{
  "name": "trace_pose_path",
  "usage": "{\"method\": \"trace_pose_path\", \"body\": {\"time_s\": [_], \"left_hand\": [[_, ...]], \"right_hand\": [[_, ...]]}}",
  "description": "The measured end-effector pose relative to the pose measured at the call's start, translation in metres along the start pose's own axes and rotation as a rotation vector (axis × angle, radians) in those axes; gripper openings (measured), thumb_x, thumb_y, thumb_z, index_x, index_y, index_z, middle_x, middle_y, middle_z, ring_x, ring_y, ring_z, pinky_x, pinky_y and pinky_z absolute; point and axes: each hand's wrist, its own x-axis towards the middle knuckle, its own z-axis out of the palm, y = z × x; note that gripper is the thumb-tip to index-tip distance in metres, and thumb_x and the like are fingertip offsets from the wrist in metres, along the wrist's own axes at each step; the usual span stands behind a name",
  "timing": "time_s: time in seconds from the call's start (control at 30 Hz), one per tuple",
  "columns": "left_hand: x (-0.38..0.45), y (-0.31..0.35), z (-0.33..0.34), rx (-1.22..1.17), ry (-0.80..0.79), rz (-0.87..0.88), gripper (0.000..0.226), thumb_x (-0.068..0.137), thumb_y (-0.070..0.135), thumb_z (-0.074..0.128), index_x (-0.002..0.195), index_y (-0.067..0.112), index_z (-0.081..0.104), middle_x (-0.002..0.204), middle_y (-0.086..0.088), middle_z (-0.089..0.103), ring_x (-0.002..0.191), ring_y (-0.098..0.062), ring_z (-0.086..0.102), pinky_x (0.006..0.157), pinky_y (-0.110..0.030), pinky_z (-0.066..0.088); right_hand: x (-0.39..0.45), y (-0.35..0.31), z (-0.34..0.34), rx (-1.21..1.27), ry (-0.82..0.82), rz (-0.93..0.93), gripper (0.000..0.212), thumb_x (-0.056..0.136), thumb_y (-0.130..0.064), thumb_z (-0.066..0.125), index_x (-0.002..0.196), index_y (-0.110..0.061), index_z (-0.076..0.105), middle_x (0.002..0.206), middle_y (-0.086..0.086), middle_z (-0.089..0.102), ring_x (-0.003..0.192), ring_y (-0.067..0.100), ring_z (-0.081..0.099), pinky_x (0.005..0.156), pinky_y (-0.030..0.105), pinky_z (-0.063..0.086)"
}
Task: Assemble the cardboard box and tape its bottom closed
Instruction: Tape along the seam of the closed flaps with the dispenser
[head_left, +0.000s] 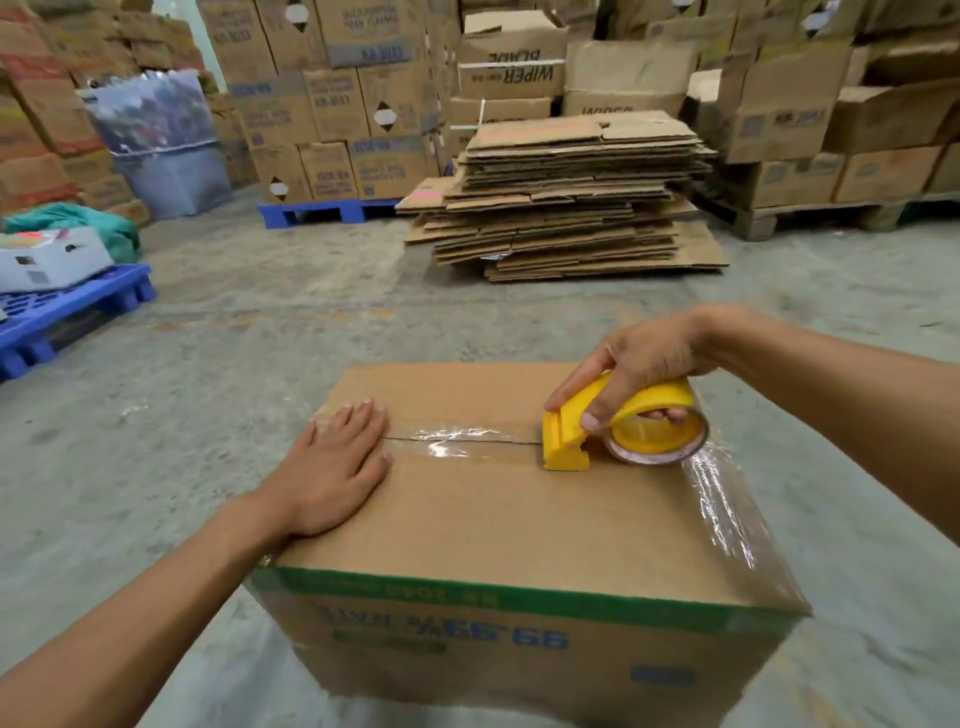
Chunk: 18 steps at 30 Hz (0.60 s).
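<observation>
A brown cardboard box (498, 519) with a green stripe and upside-down blue print stands on the concrete floor, its closed flaps facing up. Clear tape (457, 439) lies shiny along the middle seam between my two hands. My left hand (335, 467) rests flat, fingers together, on the box's left side over the seam's end. My right hand (639, 364) grips a yellow tape dispenser (571, 436) pressed on the seam toward the right. More clear tape (727, 514) runs along the box's right edge.
A tall stack of flattened cardboard (571, 202) lies on the floor straight ahead. Stacked cartons on a blue pallet (322, 210) and a wooden pallet (805, 213) fill the back. Another blue pallet (62, 317) with a white box sits at the left.
</observation>
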Motion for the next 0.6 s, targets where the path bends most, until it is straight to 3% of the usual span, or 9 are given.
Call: {"method": "trace_pose_path", "body": {"time_s": [0.07,0.17,0.33,0.5,0.6], "left_hand": [[0.001,0.030,-0.006,0.054,0.065,0.040,0.075,0.090,0.064,0.008,0.155,0.029,-0.007,0.161,0.006,-0.017,0.149,-0.024,-0.016,0.120,-0.042,-0.010],[0.007,0.096,-0.006,0.082,0.185,0.260,0.072,0.091,0.056,0.010,0.154,0.026,-0.006,0.160,0.009,-0.020,0.147,-0.023,-0.025,0.121,-0.045,-0.009],[0.025,0.152,0.015,-0.066,0.060,0.224,0.065,0.101,0.043,0.018,0.155,0.019,-0.008,0.165,0.004,-0.006,0.150,-0.012,-0.011,0.122,-0.038,-0.004],[0.027,0.147,0.022,-0.048,0.064,0.222,0.068,0.098,0.056,0.014,0.155,0.026,-0.009,0.163,0.011,-0.012,0.149,-0.008,-0.014,0.121,-0.034,-0.007],[0.027,0.146,0.022,-0.037,0.049,0.213,0.068,0.097,0.058,0.013,0.154,0.030,-0.009,0.160,0.015,-0.015,0.147,-0.006,-0.017,0.120,-0.031,-0.008]], "right_hand": [[0.003,0.000,-0.002,-0.007,-0.001,-0.002,0.045,0.080,-0.025,0.077,0.121,-0.040,0.066,0.069,-0.001,0.071,0.041,0.011,0.054,0.035,0.020,0.048],[0.006,0.003,-0.003,0.004,-0.016,-0.013,0.046,0.081,-0.024,0.076,0.123,-0.038,0.065,0.065,0.002,0.068,0.041,0.012,0.053,0.035,0.021,0.049],[0.012,0.007,-0.010,0.006,-0.038,-0.032,0.047,0.083,-0.022,0.075,0.126,-0.034,0.064,0.064,0.004,0.067,0.043,0.012,0.053,0.038,0.023,0.052],[0.006,0.019,-0.016,0.027,-0.068,-0.020,0.048,0.082,-0.024,0.075,0.125,-0.040,0.063,0.086,0.018,0.067,0.052,0.021,0.055,0.040,0.024,0.053],[-0.028,0.049,-0.029,0.006,-0.028,0.076,0.048,0.076,-0.030,0.078,0.119,-0.046,0.066,0.104,0.014,0.070,0.067,0.025,0.058,0.040,0.024,0.051]]}}
